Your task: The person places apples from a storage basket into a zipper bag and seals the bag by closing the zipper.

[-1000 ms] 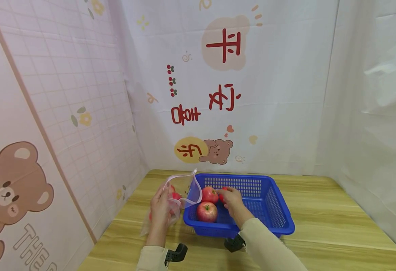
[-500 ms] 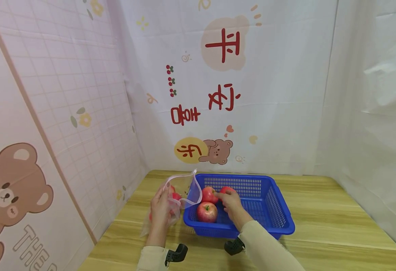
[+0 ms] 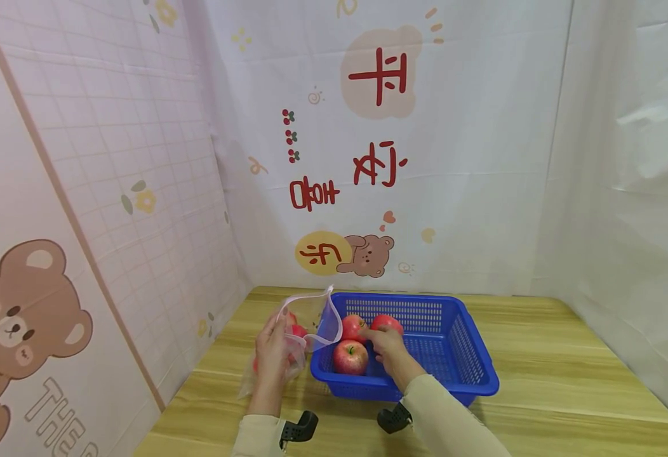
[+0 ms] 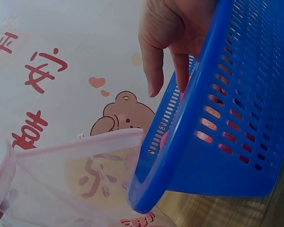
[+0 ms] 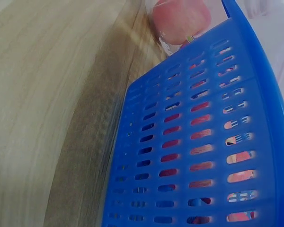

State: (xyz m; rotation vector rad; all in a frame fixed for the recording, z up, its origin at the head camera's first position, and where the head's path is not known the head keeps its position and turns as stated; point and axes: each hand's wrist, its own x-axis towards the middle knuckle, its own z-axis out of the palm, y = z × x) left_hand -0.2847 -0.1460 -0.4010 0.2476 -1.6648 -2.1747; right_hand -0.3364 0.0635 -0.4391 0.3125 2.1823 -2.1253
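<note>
Three apples sit in the blue basket [image 3: 471,371] at lower centre; your right hand [image 3: 384,346] curls onto the far apple [image 3: 387,322]. Your left hand [image 3: 271,355] grips the clear bag [image 3: 311,317], already holding some apples, left of it.

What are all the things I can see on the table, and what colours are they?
basket: 1, blue, on the table, right of the bag
apples in basket: 3, red, at its left end
bag: 1, clear with pink rim, left of the basket, mouth open
apples in bag: at least 2, red, exact count hidden
table: 1, light wood
backdrop: white and pink, printed with bears
left hand: holds the bag
right hand: in the basket, touching apples; grip unclear
</note>
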